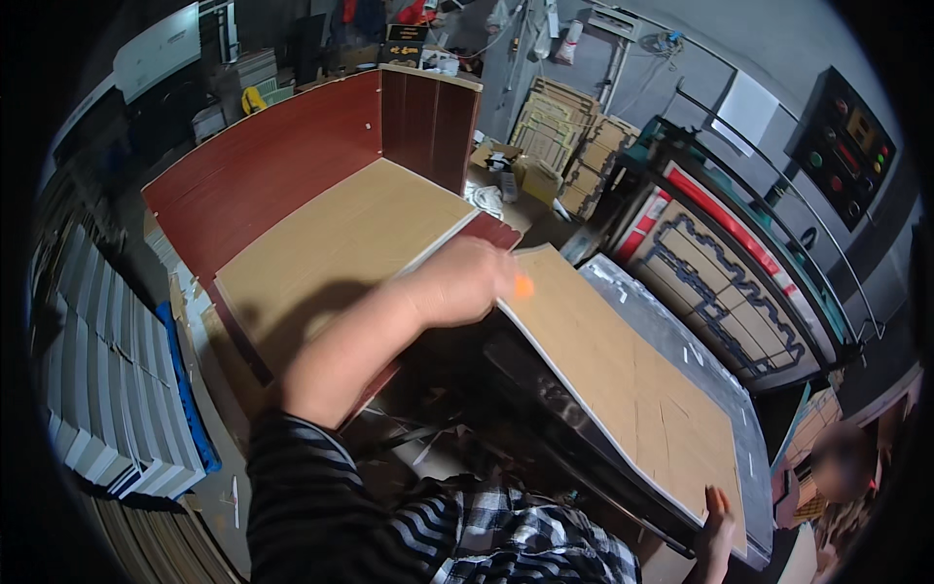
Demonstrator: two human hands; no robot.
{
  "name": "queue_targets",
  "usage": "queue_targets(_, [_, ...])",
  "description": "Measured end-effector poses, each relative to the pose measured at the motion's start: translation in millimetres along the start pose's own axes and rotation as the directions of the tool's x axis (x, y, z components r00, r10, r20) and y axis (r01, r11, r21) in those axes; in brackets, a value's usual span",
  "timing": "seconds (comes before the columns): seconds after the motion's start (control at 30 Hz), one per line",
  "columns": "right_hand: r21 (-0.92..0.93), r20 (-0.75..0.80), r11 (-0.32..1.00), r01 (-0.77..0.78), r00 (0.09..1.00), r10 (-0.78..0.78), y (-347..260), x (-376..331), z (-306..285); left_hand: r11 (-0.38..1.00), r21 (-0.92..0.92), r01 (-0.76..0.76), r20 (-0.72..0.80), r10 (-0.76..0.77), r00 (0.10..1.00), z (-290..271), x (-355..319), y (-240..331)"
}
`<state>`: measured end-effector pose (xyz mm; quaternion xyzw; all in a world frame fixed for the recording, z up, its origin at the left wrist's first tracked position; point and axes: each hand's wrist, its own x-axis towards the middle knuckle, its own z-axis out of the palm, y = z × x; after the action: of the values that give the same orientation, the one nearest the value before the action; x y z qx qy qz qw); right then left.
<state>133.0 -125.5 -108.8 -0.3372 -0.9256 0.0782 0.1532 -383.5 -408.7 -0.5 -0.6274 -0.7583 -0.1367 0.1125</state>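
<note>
A tan cardboard sheet (623,380) lies slantwise over the grey metal bed (686,346) of a press. My left hand (472,280), slightly blurred, reaches across my body and is closed at the sheet's far left corner. An orange finger cover shows on it. At the near end, my right hand (718,533) pinches the sheet's edge, an orange-covered digit on top; its other fingers are mostly hidden. Left of my arm, more tan cardboard (360,219) lies flat inside a dark red wooden stand (272,136) with upright sides.
Beyond the bed stands the press's die board (725,287) with dark cutting lines, under a curved metal rail. A control panel (844,146) hangs at upper right. Stacked grey-white sheets (117,370) fill the left. More die boards (555,127) lean on the back wall. Another person is at far right.
</note>
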Motion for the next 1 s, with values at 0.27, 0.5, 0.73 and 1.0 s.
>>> queue_targets(0.27, [0.158,-0.08,0.864,0.479,0.878,-0.472,-274.9,209.1,43.3,0.857,0.314,0.408,-0.338,-0.301,0.892,-200.2,-216.8,-71.0])
queue_targets(0.5, [-0.035,-0.188,0.472,0.881,0.458,-0.869,-488.1,320.3,187.9,0.441,0.282,0.852,-0.61,-0.603,0.514,-51.6,-474.4,-61.2])
queue_targets(0.73, [-0.041,0.078,0.624,0.781,0.625,-0.777,-514.9,289.8,332.6,0.432,0.094,0.897,-0.378,-0.818,0.433,171.0,-408.0,-122.5])
queue_targets(1.0, [0.587,0.137,0.344,0.733,0.329,-0.934,-362.0,118.9,237.6,0.481,0.187,0.857,-0.25,-0.82,0.515,232.8,-395.1,-153.3])
